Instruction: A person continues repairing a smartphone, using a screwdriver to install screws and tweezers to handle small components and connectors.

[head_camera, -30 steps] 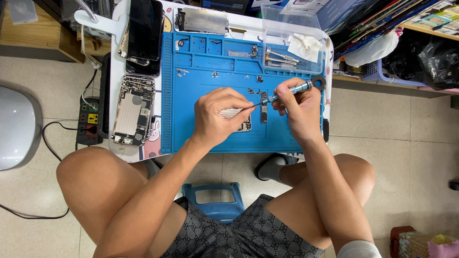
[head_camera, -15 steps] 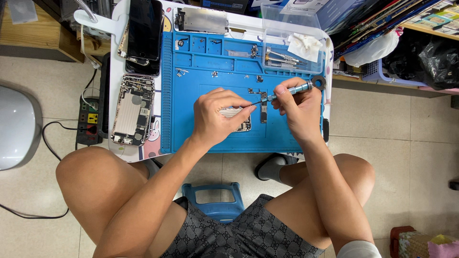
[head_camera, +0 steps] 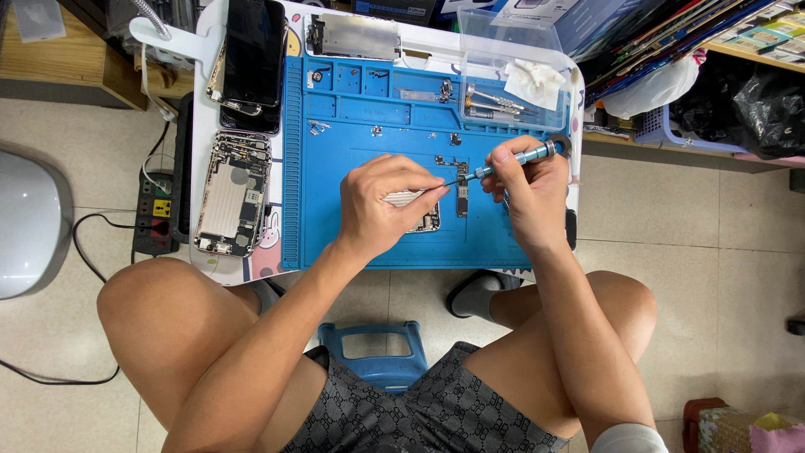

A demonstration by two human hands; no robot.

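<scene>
Opened phone shell (head_camera: 233, 193) laid at table left beside a black phone (head_camera: 251, 59), both left of the blue repair mat (head_camera: 352, 226); small screws seen in the mat's top compartments, clear plastic box (head_camera: 511, 75) at upper right loaded with metal tools and a white cloth, blue-white carton (head_camera: 587, 21) behind it. Small circuit board (head_camera: 415, 210) is pinned mid-mat under left hand (head_camera: 381, 205), fingers curled closed on it. Precision screwdriver (head_camera: 511, 161) is pinched in closed fingers of right hand (head_camera: 528, 189), tip down by the board's right edge
</scene>
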